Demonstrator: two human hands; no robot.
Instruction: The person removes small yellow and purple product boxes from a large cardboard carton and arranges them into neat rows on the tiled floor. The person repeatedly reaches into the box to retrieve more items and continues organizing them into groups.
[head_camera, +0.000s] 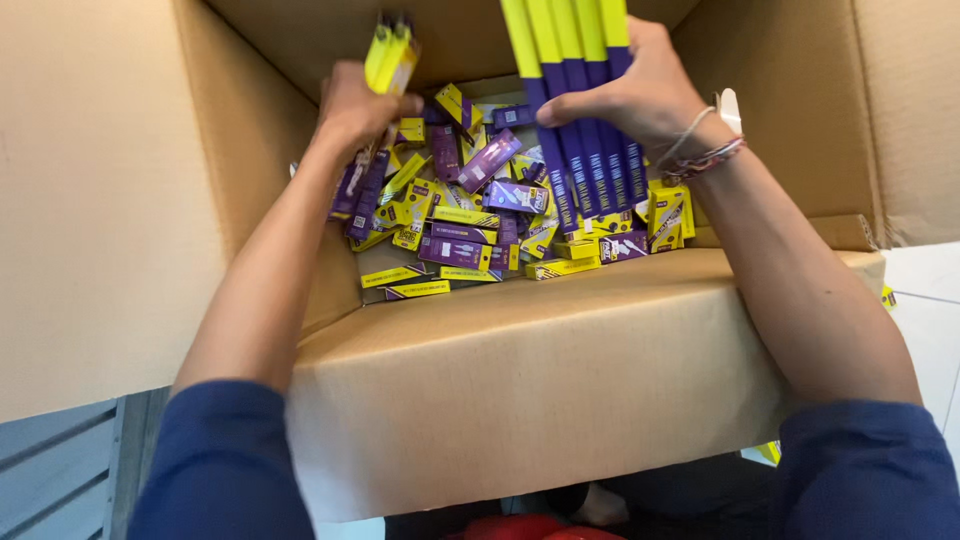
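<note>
gripping five long yellow-purple packs (580, 130) in your right hand (640, 95), your left hand (355, 105) clenches two small yellow boxes (390, 55) over the carton (500, 370).

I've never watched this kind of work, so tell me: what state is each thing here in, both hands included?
Carton: open, flaps up.
Small boxes: loose, jumbled in a heap on the carton's bottom.
Left hand: inside the carton, grip closed on a few yellow packs, held upright.
Right hand: grip closed on a row of long yellow-and-purple packs, fanned side by side, lower ends down among the small boxes.
Bracelets: on the right wrist.
</note>
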